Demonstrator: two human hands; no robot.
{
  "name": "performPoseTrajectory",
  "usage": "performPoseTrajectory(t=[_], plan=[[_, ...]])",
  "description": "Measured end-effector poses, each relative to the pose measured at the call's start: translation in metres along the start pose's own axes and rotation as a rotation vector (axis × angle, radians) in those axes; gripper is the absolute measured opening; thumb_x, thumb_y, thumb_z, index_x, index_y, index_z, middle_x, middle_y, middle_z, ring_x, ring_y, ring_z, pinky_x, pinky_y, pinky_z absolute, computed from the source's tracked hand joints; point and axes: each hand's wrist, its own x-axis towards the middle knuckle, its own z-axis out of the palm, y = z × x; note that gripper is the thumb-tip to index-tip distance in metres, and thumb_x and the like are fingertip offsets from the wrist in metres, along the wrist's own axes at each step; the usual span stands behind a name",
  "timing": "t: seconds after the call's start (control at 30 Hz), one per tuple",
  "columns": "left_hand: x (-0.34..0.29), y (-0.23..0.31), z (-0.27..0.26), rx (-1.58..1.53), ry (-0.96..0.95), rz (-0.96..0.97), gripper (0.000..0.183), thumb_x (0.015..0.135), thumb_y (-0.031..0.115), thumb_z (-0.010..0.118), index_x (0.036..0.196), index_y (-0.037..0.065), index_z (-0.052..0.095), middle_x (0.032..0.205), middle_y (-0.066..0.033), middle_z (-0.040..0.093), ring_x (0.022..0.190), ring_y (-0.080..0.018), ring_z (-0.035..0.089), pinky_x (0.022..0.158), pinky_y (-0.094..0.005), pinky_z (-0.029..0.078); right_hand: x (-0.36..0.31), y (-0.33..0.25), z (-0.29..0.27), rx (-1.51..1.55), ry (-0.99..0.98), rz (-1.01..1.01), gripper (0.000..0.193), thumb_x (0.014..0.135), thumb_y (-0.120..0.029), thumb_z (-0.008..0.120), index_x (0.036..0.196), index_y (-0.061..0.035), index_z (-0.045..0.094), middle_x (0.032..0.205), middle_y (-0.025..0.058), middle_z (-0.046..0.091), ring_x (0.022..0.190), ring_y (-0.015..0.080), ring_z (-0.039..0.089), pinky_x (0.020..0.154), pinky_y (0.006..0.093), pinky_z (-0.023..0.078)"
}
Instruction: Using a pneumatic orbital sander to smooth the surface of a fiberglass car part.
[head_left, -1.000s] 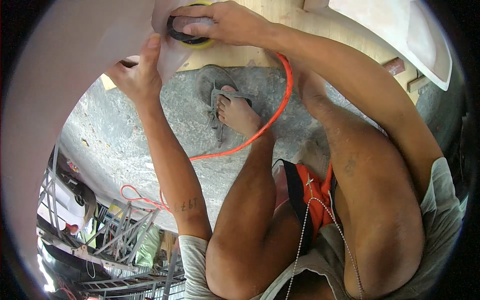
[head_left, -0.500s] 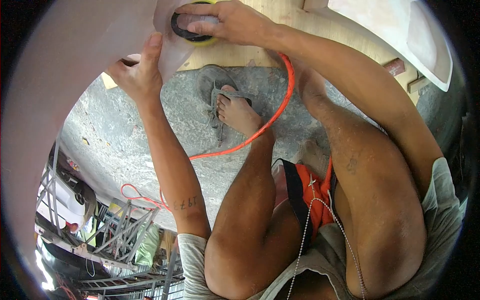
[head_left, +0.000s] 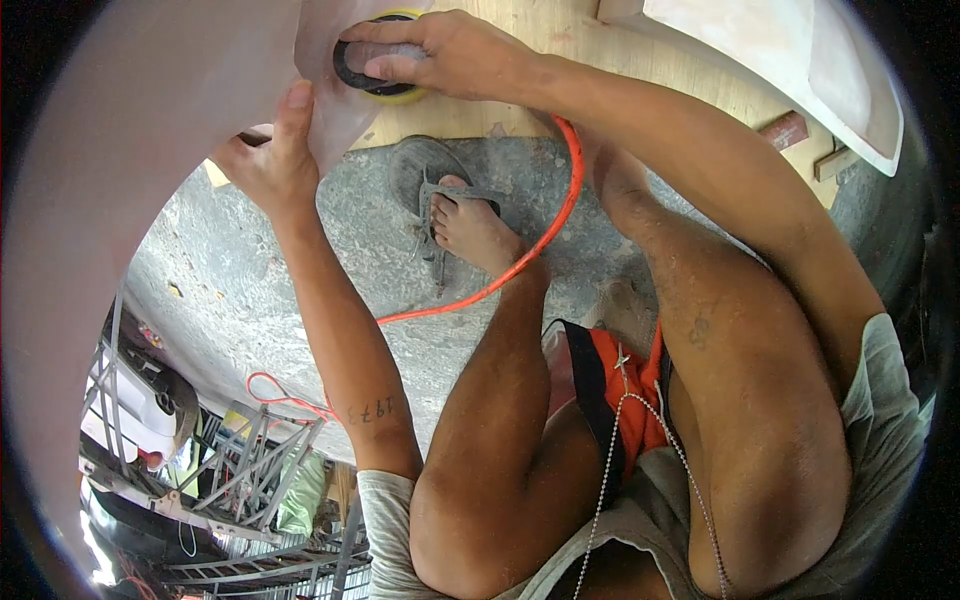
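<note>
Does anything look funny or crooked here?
Maybe the grey sandal: it sticks out past the toes, so it looks crooked. The orange hose also crosses in front of that leg, which looks a bit in the way.

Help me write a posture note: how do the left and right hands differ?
The left hand grips the pale panel by its edge; the right hand holds a round black-and-yellow tool. The left hand's fingers are mostly hidden; the right hand's thumb and a finger show on the tool. Both hands are bare.

There are two hands [head_left: 275, 165] [head_left: 462, 55], one sander [head_left: 388, 50], one hose [head_left: 530, 259].
</note>
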Motion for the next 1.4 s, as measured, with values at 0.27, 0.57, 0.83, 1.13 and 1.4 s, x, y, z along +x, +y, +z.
performPoseTrajectory(t=[0.27,0.57,0.83,1.13,1.4], plan=[[-0.001,0.002,0.0,-0.026,-0.029,-0.037,0.078,0.071,0.033,0.096,0.129,0.0,0.056,0.125,-0.0121,0.056,0.117,-0.0266,0.056,0.106,-0.0409,0.042,0.007,-0.008,-0.039,0.062,0.138,-0.016,0.053,0.098,-0.033,0.063,0.147,-0.0164,0.052,0.126,0.0213,0.067,0.112,0.0352,0.068,0.099,0.04,0.053],[0.006,0.006,0.003,0.146,-0.026,0.049,0.089,0.074,0.04,0.091,0.138,-0.002,0.047,0.129,-0.0175,0.056,0.119,-0.0294,0.056,0.106,-0.0416,0.042,0.004,-0.027,-0.052,0.132,0.145,0.111,0.054,0.103,-0.027,0.061,0.15,-0.0038,0.05,0.141,0.0223,0.062,0.126,0.0355,0.063,0.108,0.0382,0.048],[0.001,0.002,0.001,0.032,-0.039,0.057,0.081,0.078,0.034,0.09,0.137,-0.003,0.048,0.127,-0.016,0.057,0.117,-0.0294,0.056,0.104,-0.0418,0.043,0.007,-0.019,-0.019,-0.003,0.018,0.0,0.048,0.1,-0.038,0.061,0.143,-0.0184,0.058,0.121,0.0208,0.07,0.105,0.0373,0.07,0.095,0.0421,0.055],[-0.003,-0.003,-0.001,0.017,-0.028,0.046,0.078,0.076,0.032,0.09,0.134,-0.002,0.05,0.124,-0.0162,0.057,0.116,-0.0292,0.057,0.104,-0.0443,0.044,0.01,-0.006,0.003,-0.153,-0.019,-0.025,0.046,0.099,-0.05,0.06,0.141,-0.0307,0.061,0.105,0.0191,0.074,0.089,0.0375,0.073,0.084,0.0429,0.059],[-0.001,-0.002,-0.002,-0.057,-0.019,-0.003,0.081,0.072,0.038,0.096,0.13,0.0,0.054,0.124,-0.0121,0.055,0.117,-0.0257,0.056,0.105,-0.0397,0.042,0.014,-0.004,0.006,-0.191,-0.031,-0.043,0.046,0.1,-0.051,0.059,0.141,-0.0301,0.061,0.106,0.0195,0.074,0.09,0.0388,0.073,0.085,0.0437,0.058]])
